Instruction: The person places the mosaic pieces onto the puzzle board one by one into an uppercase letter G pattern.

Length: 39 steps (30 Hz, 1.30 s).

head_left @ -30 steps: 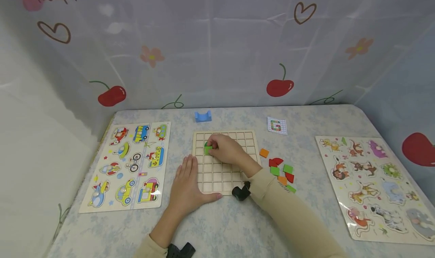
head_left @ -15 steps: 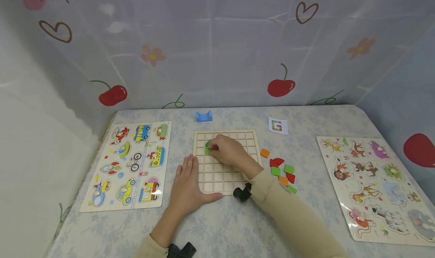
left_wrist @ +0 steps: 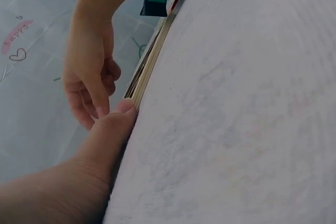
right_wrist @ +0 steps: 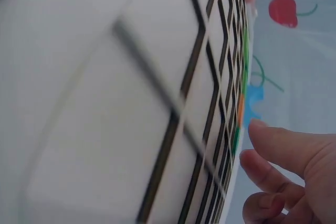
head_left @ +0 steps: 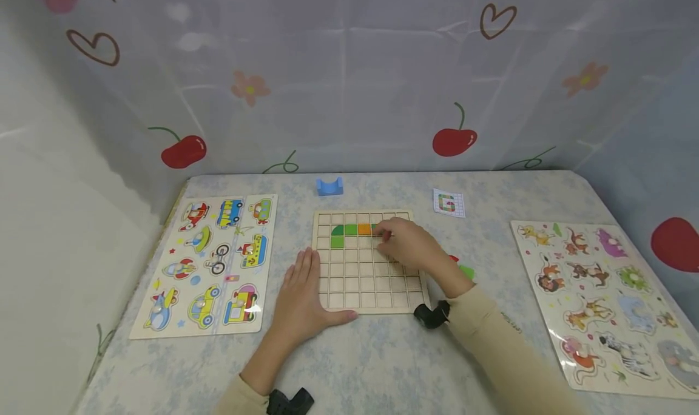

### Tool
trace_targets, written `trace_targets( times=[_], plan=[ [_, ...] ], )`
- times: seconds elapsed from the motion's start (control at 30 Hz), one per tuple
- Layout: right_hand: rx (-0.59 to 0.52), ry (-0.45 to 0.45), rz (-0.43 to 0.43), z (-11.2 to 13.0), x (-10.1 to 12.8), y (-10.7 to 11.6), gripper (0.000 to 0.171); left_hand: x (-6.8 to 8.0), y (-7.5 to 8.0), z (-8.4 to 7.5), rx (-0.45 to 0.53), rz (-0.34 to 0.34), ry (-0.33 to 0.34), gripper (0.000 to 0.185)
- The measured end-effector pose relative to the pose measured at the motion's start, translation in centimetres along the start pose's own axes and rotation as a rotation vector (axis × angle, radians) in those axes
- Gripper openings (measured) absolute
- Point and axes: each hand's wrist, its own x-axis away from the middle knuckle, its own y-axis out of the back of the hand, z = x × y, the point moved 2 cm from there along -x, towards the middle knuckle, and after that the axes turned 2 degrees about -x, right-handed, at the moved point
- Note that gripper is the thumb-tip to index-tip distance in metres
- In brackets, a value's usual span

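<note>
A wooden grid board (head_left: 349,281) lies flat on the table. In its upper rows sit a dark green rounded tile (head_left: 338,230), a light green square tile (head_left: 351,229), an orange square tile (head_left: 364,229) and another green square (head_left: 337,242). My right hand (head_left: 409,243) is over the upper right of the board, fingertips at a dark green tile (right_wrist: 235,140) in the same row. The right wrist view shows thumb and index finger apart, with nothing visible between them. My left hand (head_left: 297,300) lies flat, fingers along the board's left edge and thumb at its lower edge.
Several loose tiles lie right of the board, mostly hidden behind my right arm; a green one (head_left: 466,272) shows. A pattern card (head_left: 449,203) and a blue block (head_left: 330,187) lie behind. A vehicle puzzle (head_left: 207,263) is at left, an animal puzzle (head_left: 595,300) at right.
My right hand has moved right from the green tiles at the board's upper left, uncovering the row of green and orange tiles. My left hand has stayed in place.
</note>
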Motion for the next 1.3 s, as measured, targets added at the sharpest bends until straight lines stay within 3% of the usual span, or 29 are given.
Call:
trace_targets(
  times=[0.33,0.63,0.93,1.3],
  plan=[
    [0.028,-0.103,-0.042,-4.9,3.3,3.4,0.040,0.0,0.3,0.2,0.023,0.016,-0.016,0.146],
    [0.063,-0.189,-0.021,-6.2,4.5,3.9,0.042,0.1,0.7,1.0,0.049,0.032,-0.025,0.145],
    [0.027,-0.171,-0.047,-6.7,4.6,3.1,0.028,0.2,0.7,1.5,0.041,0.022,-0.057,0.144],
    [-0.162,-0.114,-0.040,-7.9,4.8,3.2,0.019,-0.1,1.1,1.7,0.055,0.072,-0.091,0.140]
  ],
)
